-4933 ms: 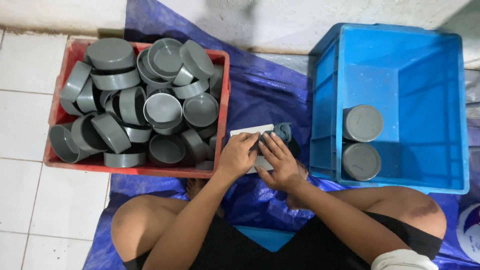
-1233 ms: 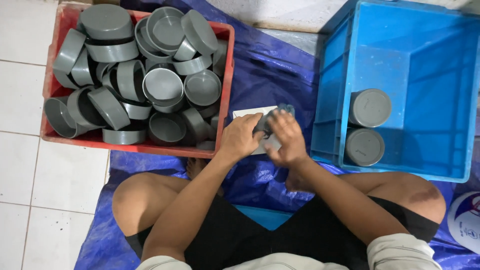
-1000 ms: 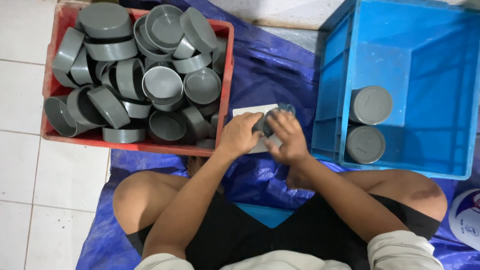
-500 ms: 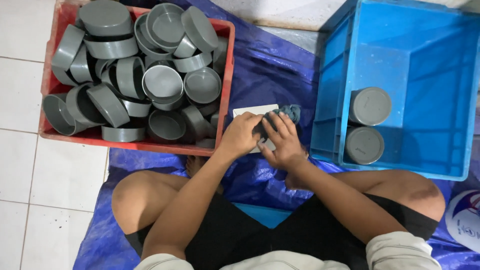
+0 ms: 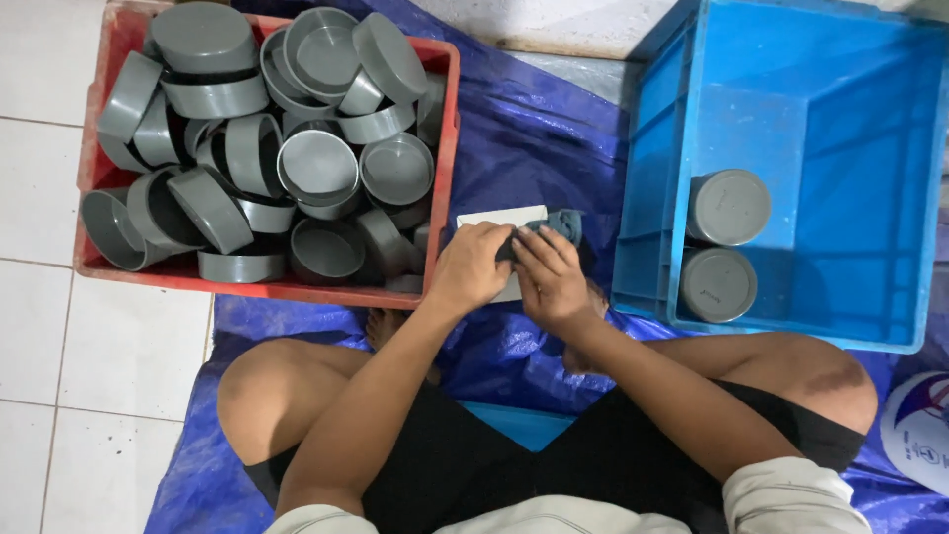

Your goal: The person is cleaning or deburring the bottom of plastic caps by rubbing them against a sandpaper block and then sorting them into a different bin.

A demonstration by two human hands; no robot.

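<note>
A small grey cap (image 5: 561, 223) sits between the two crates over the blue tarp (image 5: 539, 129), pinched by the fingertips of both the left hand (image 5: 473, 263) and the right hand (image 5: 550, 279), just above a white flat piece (image 5: 499, 215). Compared with half a second ago the hands have barely shifted, still closed together on the cap. The red crate (image 5: 443, 158) of grey caps lies left; the blue crate (image 5: 647, 198), right, holds the same two upright caps (image 5: 728, 206).

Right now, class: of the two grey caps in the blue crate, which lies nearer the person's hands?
The lower cap, closer to the person's knee; the other cap sits farther from the right hand.
</note>
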